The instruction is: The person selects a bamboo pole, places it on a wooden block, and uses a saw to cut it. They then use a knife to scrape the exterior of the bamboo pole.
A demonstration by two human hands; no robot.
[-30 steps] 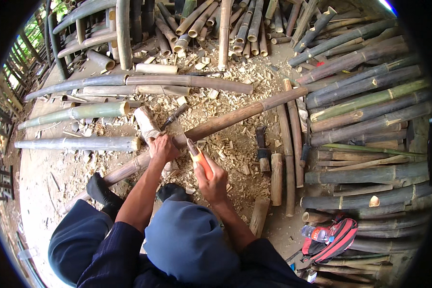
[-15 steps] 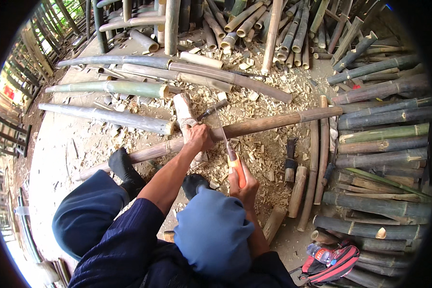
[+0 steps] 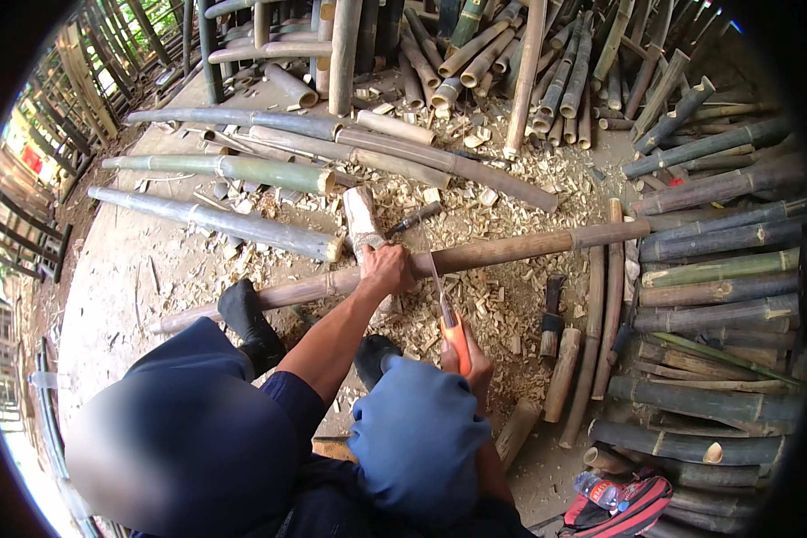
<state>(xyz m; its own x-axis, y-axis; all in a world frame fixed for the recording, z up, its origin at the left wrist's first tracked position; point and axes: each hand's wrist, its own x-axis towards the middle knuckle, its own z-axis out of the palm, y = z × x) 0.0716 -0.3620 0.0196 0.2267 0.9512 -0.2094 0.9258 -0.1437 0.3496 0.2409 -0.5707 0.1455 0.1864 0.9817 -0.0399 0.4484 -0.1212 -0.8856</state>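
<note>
A long brown bamboo pole lies slantwise across a short wooden log. Over the pole, where it crosses the log, my left hand is closed and presses it down. My right hand grips the orange handle of a hand saw. Its narrow blade rests against the pole just right of my left hand; how deep any cut goes cannot be made out. My foot in a black sock is by the left part of the pole.
Wood chips cover the ground around the pole. Several bamboo poles lie beyond it, near a dark-handled tool. Stacked bamboo lines the right side. A red and black backpack with a plastic bottle sits at lower right.
The saw has been drawn back toward me, so less of its blade shows beyond the pole. My left hand keeps its hold. The whole view has shifted slightly.
</note>
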